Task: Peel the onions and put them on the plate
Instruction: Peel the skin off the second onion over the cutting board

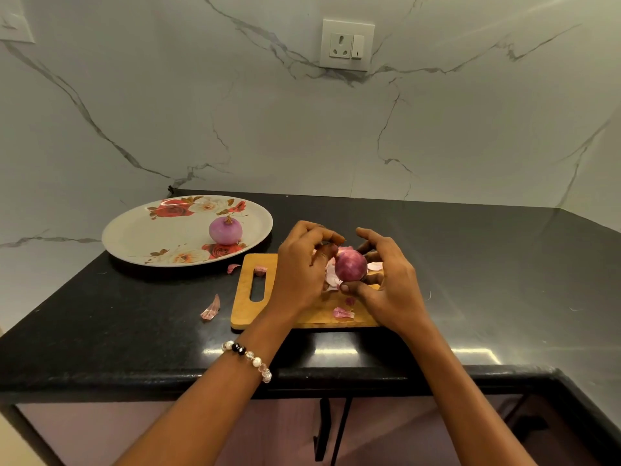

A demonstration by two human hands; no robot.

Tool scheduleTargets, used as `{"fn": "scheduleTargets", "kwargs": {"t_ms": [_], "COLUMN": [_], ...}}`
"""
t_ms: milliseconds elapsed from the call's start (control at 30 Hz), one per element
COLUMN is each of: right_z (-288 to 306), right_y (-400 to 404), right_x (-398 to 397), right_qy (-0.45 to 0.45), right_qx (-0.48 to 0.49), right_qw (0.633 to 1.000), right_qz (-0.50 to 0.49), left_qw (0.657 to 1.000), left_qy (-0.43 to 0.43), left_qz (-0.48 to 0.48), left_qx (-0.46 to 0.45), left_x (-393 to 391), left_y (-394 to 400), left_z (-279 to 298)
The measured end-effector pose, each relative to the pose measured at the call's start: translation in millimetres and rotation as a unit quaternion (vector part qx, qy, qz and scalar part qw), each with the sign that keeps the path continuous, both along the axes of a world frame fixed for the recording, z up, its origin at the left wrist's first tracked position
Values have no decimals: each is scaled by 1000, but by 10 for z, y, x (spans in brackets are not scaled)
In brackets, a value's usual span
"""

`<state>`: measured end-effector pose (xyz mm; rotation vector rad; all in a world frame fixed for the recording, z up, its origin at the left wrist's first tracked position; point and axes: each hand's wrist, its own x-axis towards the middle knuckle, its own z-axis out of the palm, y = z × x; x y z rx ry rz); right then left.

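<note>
Right hand [386, 280] cradles the onion [350, 266] above the cutting board [245, 307], fingers curled round it, so that loosened skin drops onto the wood. Left hand [299, 267] pinches at the onion's top, apparently stripping skin. Plate [134, 237] holds one peeled onion [225, 230] near its right rim.

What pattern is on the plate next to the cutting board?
The plate is white with red and cream roses, clearest in the head view.
</note>
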<state>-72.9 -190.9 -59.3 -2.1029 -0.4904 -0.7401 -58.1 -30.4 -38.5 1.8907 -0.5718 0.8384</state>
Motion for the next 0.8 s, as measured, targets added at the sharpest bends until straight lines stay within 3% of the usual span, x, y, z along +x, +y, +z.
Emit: {"fn": "scheduleTargets", "kwargs": {"t_ms": [133, 633, 800], "right_z": [7, 21, 29], "right_y": [-2, -24, -33], "right_x": [-18, -31, -43], "right_qy": [-4, -7, 0], "right_qx": [9, 51, 71], "right_qw": [1000, 997, 996], "right_qz": [3, 50, 49], "left_qw": [994, 999, 999], "left_qy": [-38, 46, 5], "left_qz": [15, -18, -11], "left_qx": [102, 18, 33], "left_x": [35, -28, -12], "left_y": [19, 20, 19], "left_z": [-80, -17, -47]}}
